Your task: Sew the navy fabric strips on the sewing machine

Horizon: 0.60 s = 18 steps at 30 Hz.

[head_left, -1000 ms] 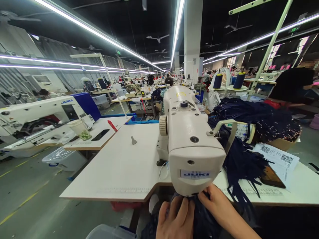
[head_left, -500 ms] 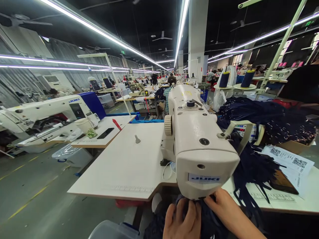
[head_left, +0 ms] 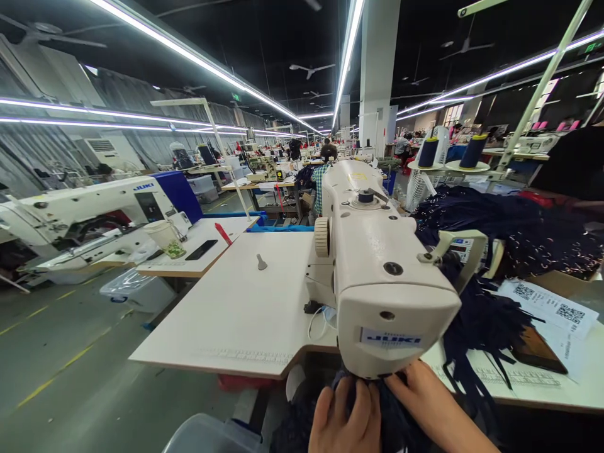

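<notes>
Navy fabric (head_left: 391, 421) lay bunched under the head of the white sewing machine (head_left: 377, 277), at the near edge of the table (head_left: 236, 314); it looked soft, light and limp, so it would likely handle best pinched flat at its edges close to the needle. From the head view, the left hand (head_left: 346, 418) rested on the cloth with fingers curled loosely down, pressing rather than gripping. The right hand (head_left: 422, 396) lay flatter, fingertips tucked at the machine's foot, touching the fabric; whether it pinched any cloth could not be told
</notes>
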### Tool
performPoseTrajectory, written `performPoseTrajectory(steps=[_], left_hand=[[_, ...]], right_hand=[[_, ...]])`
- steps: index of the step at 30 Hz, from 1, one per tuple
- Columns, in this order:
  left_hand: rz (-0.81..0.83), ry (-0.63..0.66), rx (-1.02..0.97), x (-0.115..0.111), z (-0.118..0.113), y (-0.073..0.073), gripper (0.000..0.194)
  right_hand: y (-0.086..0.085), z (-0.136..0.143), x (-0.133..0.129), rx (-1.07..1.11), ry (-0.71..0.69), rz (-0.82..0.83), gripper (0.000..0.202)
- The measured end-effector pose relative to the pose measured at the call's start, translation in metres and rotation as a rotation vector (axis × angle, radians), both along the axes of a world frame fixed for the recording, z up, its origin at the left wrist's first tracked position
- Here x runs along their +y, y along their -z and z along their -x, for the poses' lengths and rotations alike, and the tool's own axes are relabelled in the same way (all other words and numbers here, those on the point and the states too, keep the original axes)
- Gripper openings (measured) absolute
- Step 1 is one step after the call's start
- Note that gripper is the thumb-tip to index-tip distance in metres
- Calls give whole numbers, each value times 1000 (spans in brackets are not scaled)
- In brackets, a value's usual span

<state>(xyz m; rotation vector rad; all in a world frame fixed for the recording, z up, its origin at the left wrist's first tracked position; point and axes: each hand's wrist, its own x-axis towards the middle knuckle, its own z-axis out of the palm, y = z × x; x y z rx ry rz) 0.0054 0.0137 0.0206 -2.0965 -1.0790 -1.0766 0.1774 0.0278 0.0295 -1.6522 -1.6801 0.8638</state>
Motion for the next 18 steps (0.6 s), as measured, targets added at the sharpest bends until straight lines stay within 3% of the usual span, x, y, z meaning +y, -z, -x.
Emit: performPoseTrajectory(steps=[9,18], left_hand=[[14,-5,19,0,3,-1,31],[-19,49,29,0,-2,1,49]], right_hand=[[7,4,3,47,17,-77,27],[8,0,2,42,7,-44,27]])
